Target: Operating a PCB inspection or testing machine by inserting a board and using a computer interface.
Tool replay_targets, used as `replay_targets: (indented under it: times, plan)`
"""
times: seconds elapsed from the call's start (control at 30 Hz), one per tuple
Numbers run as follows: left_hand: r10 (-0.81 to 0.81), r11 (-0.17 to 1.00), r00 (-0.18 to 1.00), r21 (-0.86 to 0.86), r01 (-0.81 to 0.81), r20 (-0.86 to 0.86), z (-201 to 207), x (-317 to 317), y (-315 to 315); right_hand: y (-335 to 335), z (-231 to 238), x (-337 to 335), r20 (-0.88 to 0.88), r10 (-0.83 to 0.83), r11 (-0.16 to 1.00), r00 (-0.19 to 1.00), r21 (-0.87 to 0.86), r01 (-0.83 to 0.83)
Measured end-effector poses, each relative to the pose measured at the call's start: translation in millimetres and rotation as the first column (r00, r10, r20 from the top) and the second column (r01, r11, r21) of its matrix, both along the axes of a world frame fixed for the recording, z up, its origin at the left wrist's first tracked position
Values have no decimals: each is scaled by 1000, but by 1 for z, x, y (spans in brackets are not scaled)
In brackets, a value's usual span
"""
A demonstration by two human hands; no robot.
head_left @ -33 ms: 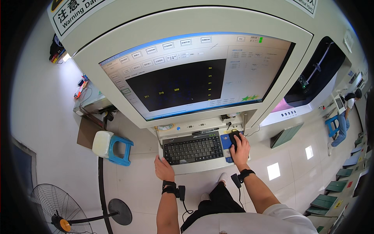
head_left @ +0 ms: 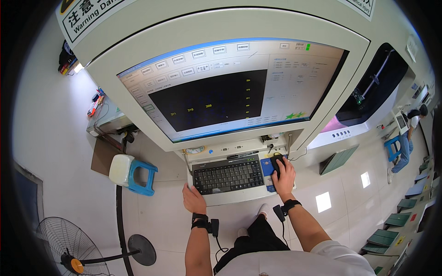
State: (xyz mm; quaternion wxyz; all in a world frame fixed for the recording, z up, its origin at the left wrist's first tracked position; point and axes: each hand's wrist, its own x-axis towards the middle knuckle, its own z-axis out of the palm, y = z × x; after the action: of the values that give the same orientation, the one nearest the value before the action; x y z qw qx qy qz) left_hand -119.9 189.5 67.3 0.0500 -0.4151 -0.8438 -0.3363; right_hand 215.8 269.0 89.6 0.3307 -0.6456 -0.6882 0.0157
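Observation:
My right hand (head_left: 285, 176) lies over a black computer mouse (head_left: 276, 164), its fingers curved around it on a blue mouse pad (head_left: 267, 168). At the front left corner of the pull-out keyboard tray (head_left: 230, 198), my left hand (head_left: 194, 200) grips the edge, thumb on top and the other fingers partly hidden. Between both hands sits a black keyboard (head_left: 228, 177), touched by neither. Above it, a large screen (head_left: 304, 92) set in a beige machine housing shows a window with buttons, a dark panel with yellow figures, and green stars.
A pen (head_left: 242, 155) lies behind the keyboard. To the left stand a blue and white stool (head_left: 142, 178), a wire-cage fan (head_left: 69, 248) and a small desk (head_left: 108, 120). A green panel (head_left: 338, 159) leans at right. Farther right, another person (head_left: 405, 147) sits near a blue stool.

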Motion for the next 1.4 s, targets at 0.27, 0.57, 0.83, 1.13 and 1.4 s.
replay_targets:
  times: [0.27,0.57,0.83,1.13,1.4]
  plan:
    - [1,1000,1000,-5,-1,-4,-2,-2,5,5,3,-1,-19,8,1000,1000,6,-7]
    - [-9,1000,1000,-8,10,26,-1,-3,5,8,4,-1,-19,66,998,998,18,-65]
    - [7,1000,999,-14,-6,35,0,-3,5,10,4,-1,-23,81,997,996,6,-80]
    - [5,1000,1000,-20,-5,18,0,-1,5,8,2,0,-19,52,998,998,19,-51]
    - [5,1000,999,-11,-4,32,2,-1,3,8,3,-1,6,67,997,998,26,-67]
